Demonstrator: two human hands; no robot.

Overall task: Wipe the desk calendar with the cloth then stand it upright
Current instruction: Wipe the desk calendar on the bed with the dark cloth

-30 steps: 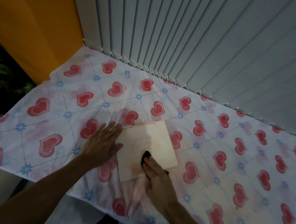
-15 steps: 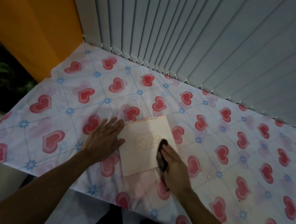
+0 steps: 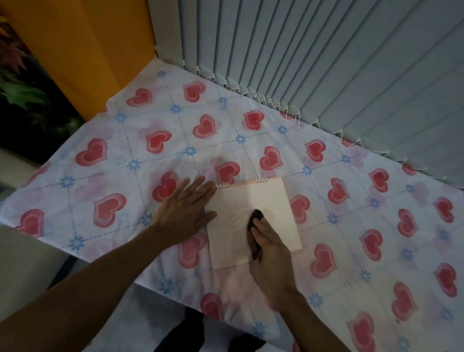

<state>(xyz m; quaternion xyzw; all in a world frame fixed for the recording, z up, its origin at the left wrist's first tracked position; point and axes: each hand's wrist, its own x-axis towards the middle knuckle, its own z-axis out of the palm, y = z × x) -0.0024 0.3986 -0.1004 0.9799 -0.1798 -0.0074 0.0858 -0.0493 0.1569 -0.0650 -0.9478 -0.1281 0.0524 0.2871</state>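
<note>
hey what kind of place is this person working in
Probably a room at home: a table by a window. It wears a heart-print cloth, vertical blinds hang behind, and a desk calendar lies flat on it.

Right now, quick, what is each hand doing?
Left hand: open, flat on the tablecloth against the desk calendar.
Right hand: closed on the dark cloth, pressing it on the calendar.
</note>
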